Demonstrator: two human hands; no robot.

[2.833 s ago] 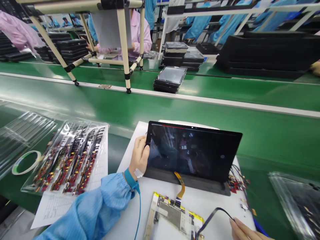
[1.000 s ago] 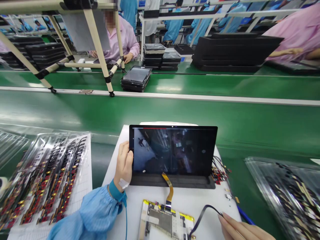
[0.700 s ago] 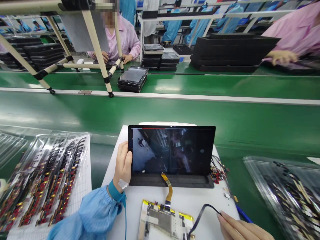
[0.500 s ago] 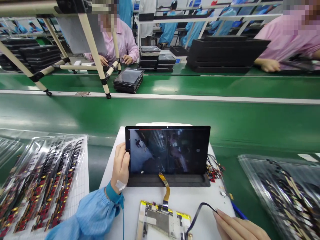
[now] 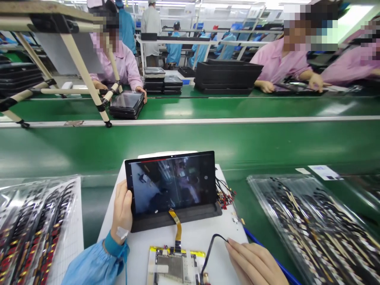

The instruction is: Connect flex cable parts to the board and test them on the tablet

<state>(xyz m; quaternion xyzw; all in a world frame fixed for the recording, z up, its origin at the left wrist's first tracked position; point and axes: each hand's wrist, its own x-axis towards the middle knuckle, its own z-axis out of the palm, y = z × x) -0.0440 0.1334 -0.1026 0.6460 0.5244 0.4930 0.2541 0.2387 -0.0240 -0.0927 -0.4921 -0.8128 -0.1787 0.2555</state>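
A lit tablet screen (image 5: 175, 184) leans upright in a dark grey stand (image 5: 192, 215), showing a dim camera picture. My left hand (image 5: 122, 208), in a blue sleeve with white tape near the wrist, grips the screen's left edge. An orange ribbon cable (image 5: 177, 225) runs from the screen's lower edge down to an opened tablet body (image 5: 175, 267) with yellow tape along its top. My right hand (image 5: 255, 261) pinches the end of a thin black cable (image 5: 210, 247). That cable arches over from the body's right side, and its tip is hidden by the fingers.
Clear trays of small parts lie left (image 5: 35, 229) and right (image 5: 320, 225) of the white work board (image 5: 230, 237). Small red-tipped wired parts (image 5: 226, 197) sit by the screen. Across the green bench (image 5: 184, 138), co-workers in pink sit near a tablet stack (image 5: 127, 105).
The view has swung to the right, so most things sit further left. The screen looks slightly tilted now. A co-worker's hand has come to the tablet stack. My hands keep their holds.
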